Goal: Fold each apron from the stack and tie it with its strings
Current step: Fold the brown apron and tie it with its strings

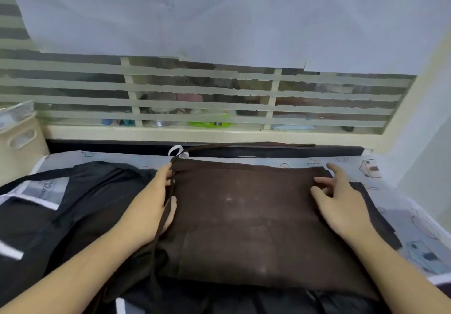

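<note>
A brown apron (249,218) lies folded into a flat rectangle at the middle of the table (415,230), which is covered with a pale printed sheet. The left hand (156,201) rests at the apron's left edge, palm inward, with its fingers (168,169) reaching forward and loosely bent; a thin brown string (168,199) runs down between the thumb and the fingers, though whether they pinch it cannot be told. From the far left corner of the apron the string also leads off along the back of the table. The right hand (339,196) lies on the apron's far right corner with fingers spread and slightly bent, pressing the cloth and holding nothing. To the left, partly under the brown one, lies a heap of black aprons (80,206). Behind the table stands a window with pale horizontal bars (195,86).
</note>
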